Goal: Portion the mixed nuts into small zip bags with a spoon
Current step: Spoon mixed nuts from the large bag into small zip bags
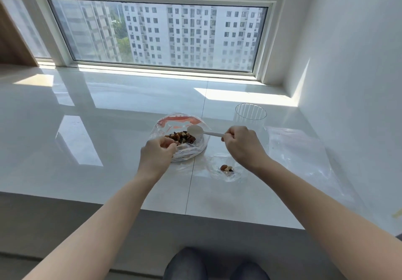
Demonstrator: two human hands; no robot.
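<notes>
A large clear bag (167, 125) with a red zip strip lies open on the white sill, with a heap of mixed nuts (180, 137) inside. My left hand (155, 155) pinches the bag's near edge. My right hand (243, 147) grips the handle of a white plastic spoon (195, 130), whose bowl hovers over the nuts at the bag's mouth. Below my right hand lies a small clear zip bag (228, 176) holding a few nuts (226, 168).
A clear ribbed plastic cup (250, 116) stands behind my right hand. More clear bags (300, 149) lie flat to the right, near the white wall. The glossy sill (87, 138) runs to the window, and its front edge is close to my knees.
</notes>
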